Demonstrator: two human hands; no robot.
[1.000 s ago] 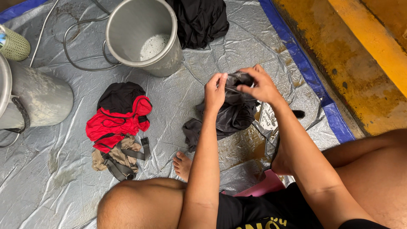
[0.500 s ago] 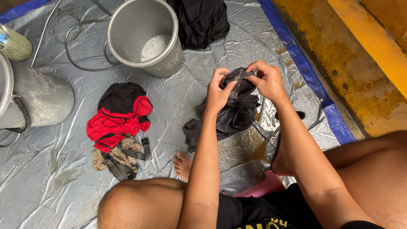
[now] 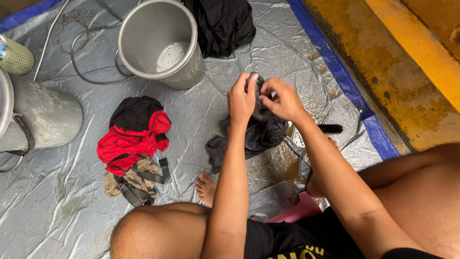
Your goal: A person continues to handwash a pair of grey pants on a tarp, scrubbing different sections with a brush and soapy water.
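Observation:
A wet dark grey garment (image 3: 258,132) hangs from both hands down to the silver tarp (image 3: 201,115). My left hand (image 3: 242,98) grips its top edge. My right hand (image 3: 281,98) grips the same bunched part, right beside the left. Both hands are held close together above the tarp, between my knees. My bare left foot (image 3: 207,188) rests on the tarp below the garment.
A metal bucket (image 3: 160,45) with suds stands at the back, a black cloth (image 3: 223,24) behind it. A red, black and khaki clothes pile (image 3: 132,144) lies to the left. A second metal bucket (image 3: 33,117) is at far left. A black brush (image 3: 329,128) lies right, near the yellow ledge (image 3: 397,67).
Both hands have shifted a little leftward and closed tighter together on the garment's top; the garment is bunched more between them.

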